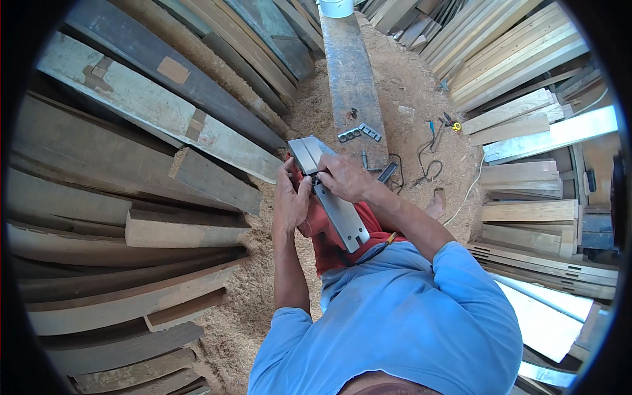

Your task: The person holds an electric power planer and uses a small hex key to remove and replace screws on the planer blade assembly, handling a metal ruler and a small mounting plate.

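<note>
An electric hand planer (343,218) with a red body lies upside down across my lap, its silver sole plates facing up. My left hand (289,201) grips its left side, fingers wrapped around the body and thumb at the gap between the plates. Over that gap, the cutter slot, my right hand (347,178) bends its fingers down with the tips close together. Whatever small part they may pinch is hidden. A cord with a yellow piece (391,238) runs by the planer's rear end.
Ahead stands a long plank bench (352,72) bearing a white bucket (337,8) and grey slotted metal pieces (359,132). Cables (429,164) and a yellow-handled tool (456,126) lie on the shavings-covered floor. Boards (118,184) line the left; lumber stacks (526,210) the right.
</note>
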`<state>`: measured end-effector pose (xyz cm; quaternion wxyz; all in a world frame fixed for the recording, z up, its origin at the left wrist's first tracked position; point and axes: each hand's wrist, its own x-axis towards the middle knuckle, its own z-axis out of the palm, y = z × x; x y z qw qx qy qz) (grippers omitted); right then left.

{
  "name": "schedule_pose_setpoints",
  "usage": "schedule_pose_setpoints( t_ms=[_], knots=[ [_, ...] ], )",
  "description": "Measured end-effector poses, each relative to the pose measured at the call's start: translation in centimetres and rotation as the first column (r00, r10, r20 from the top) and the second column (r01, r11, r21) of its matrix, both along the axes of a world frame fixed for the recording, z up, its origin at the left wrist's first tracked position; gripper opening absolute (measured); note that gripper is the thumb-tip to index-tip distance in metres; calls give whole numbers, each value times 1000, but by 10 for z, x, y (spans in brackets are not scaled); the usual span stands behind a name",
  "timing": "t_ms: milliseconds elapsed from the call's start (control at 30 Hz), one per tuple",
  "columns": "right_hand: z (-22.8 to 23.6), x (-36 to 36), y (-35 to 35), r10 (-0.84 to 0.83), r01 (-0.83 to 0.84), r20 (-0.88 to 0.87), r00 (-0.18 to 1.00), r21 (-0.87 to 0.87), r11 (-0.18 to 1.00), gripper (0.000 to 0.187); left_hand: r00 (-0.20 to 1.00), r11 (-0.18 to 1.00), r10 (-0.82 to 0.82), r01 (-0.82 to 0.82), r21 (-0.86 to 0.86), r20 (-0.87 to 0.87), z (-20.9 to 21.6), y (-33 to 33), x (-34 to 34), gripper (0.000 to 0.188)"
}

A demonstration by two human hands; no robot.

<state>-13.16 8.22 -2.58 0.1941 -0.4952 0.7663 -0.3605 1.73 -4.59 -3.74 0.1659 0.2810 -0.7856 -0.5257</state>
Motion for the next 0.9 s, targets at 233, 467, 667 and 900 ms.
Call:
schedule_pose_setpoints(
  t_ms=[233, 467, 667, 900],
  knots=[
    [-13, -6, -3, 33, -5, 210, 977, -135, 991, 17, 999, 1000, -9, 9, -3, -50, -11, -5, 2, 63],
    [-19, -22, 13, 400, 298, 916, -27, -374, 878, 23, 1000, 1000, 6, -6, -2, -4, -7, -3, 2, 63],
    [-23, -19, 14, 170, 335, 965, -199, -97, 937, 15, 1000, 1000, -1, 1, -4, -10, -3, 0, 0, 62],
    [-78, -68, 28, 174, 500, 976, -127, -88, 861, 18, 999, 999, 6, -7, 45, 32, 3, 2, 1, 61]
  ],
)
